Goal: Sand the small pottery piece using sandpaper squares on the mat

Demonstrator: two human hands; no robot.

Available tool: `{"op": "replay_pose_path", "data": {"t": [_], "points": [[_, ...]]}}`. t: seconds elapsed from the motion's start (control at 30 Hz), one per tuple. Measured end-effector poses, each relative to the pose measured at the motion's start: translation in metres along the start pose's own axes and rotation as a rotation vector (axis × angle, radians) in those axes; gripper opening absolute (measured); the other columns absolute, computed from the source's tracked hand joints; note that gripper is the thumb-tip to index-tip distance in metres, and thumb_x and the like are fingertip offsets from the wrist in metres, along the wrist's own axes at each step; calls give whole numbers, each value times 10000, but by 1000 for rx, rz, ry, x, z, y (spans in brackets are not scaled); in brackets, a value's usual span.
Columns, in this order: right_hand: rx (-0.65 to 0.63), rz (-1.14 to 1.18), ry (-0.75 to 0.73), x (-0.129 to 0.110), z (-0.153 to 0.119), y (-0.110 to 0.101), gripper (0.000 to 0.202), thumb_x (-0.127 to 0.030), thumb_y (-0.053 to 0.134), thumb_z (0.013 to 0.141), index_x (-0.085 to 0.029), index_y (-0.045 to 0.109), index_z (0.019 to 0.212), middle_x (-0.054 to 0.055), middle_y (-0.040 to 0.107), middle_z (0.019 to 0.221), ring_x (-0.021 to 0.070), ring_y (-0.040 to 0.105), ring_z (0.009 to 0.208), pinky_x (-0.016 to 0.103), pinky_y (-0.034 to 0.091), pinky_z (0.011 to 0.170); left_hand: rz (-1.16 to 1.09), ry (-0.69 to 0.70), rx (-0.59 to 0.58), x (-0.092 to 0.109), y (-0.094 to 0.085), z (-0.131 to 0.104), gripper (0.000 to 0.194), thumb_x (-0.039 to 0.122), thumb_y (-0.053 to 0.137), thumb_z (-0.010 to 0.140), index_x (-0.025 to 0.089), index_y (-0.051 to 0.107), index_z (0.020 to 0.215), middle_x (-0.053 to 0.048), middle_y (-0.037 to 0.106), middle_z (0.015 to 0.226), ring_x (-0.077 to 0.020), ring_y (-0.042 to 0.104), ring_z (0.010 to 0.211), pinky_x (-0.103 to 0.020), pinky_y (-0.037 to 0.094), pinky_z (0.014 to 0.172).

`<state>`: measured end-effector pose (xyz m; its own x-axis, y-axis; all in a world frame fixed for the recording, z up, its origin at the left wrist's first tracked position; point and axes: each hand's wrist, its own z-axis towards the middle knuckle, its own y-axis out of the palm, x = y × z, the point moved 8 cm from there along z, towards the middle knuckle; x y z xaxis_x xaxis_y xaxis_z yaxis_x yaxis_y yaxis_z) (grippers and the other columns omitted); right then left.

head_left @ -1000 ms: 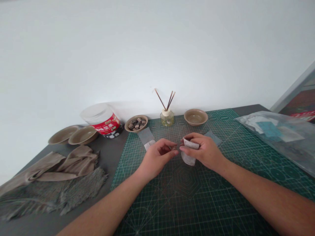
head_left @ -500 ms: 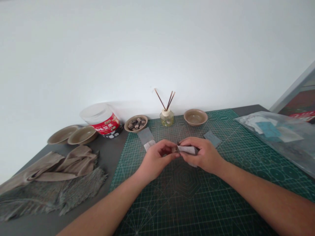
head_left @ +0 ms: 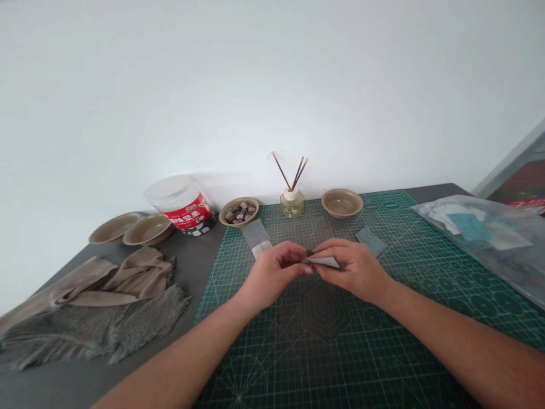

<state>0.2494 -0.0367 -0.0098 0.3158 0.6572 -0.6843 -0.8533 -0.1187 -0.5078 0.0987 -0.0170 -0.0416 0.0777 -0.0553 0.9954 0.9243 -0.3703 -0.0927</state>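
Note:
Over the green cutting mat [head_left: 272, 352], my left hand [head_left: 276, 271] and my right hand [head_left: 355, 270] meet at the fingertips. My right hand grips a small pale grey packet [head_left: 324, 262] between thumb and fingers. The left fingers pinch at the packet's left end, where a small dark piece [head_left: 309, 253] shows; exactly what they hold is hidden. Behind my left hand lies a grey translucent strip [head_left: 255, 232] with a whitish end. A small blue-grey sheet [head_left: 370, 241] lies behind my right hand.
A bowl of brown and dark pieces [head_left: 221, 218], a reed diffuser [head_left: 292, 204] and another bowl [head_left: 342, 204] stand along the wall. On the left are a red-labelled jar [head_left: 187, 215], two overlapping bowls and a fringed cloth [head_left: 128, 278]. A plastic bag [head_left: 481, 227] lies right.
The packet in my right hand is tilted flatter and shows less of its face. The fingers have shifted slightly around it. The whole view has moved a little.

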Motion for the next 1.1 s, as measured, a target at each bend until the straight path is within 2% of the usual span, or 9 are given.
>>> {"op": "replay_pose_path", "data": {"t": [0.2, 0.4, 0.57, 0.7, 0.87, 1.03, 1.1], "points": [[19, -100, -34, -2, -3, 3, 314, -151, 705, 858, -265, 762, 1145, 36, 762, 1076, 176, 716, 962, 303, 562, 875, 19, 0, -21, -5, 0, 1, 165, 189, 778, 785, 165, 697, 926, 8, 739, 795, -120, 670, 717, -235, 535, 698], [-40, -43, 73, 2, -4, 8, 222, -176, 723, 859, -258, 791, 1054, 19, 741, 1008, 156, 703, 891, 276, 546, 807, 100, 16, -58, -8, -1, 3, 212, 147, 759, 771, 166, 729, 981, -30, 770, 910, -175, 710, 855, -293, 554, 809], [-30, -32, 87, 2, -3, 5, 248, -176, 714, 872, -283, 785, 1084, 17, 717, 988, 156, 684, 884, 284, 528, 788, 145, -15, -47, -11, -4, 2, 193, 225, 786, 780, 164, 712, 948, -4, 735, 793, -138, 665, 694, -249, 518, 654], [-61, -14, 86, 4, -4, 8, 221, -172, 712, 871, -270, 794, 1050, 18, 718, 975, 150, 682, 862, 278, 524, 779, 143, 8, -54, -9, -2, 2, 210, 178, 782, 772, 166, 717, 971, -19, 753, 864, -150, 688, 793, -259, 531, 735], [-33, -40, 97, 6, -4, 5, 272, -159, 710, 864, -282, 782, 1096, 17, 720, 982, 159, 682, 883, 291, 522, 803, 140, -35, -62, -11, -1, 1, 180, 249, 779, 796, 166, 701, 936, 14, 704, 732, -114, 626, 624, -226, 489, 595], [-83, 13, 111, 5, -4, 7, 257, -152, 714, 854, -291, 791, 1055, 7, 716, 966, 152, 678, 866, 279, 525, 785, 184, 11, -75, -4, 1, -1, 203, 193, 759, 804, 176, 722, 1003, -10, 734, 846, -124, 651, 740, -225, 497, 660], [-70, -22, 87, 3, -4, 6, 277, -150, 711, 854, -294, 787, 1077, 12, 718, 986, 155, 679, 878, 283, 525, 797, 180, -5, -88, -6, 1, -1, 193, 228, 755, 819, 171, 714, 998, -4, 721, 806, -119, 637, 697, -225, 489, 632]]}}
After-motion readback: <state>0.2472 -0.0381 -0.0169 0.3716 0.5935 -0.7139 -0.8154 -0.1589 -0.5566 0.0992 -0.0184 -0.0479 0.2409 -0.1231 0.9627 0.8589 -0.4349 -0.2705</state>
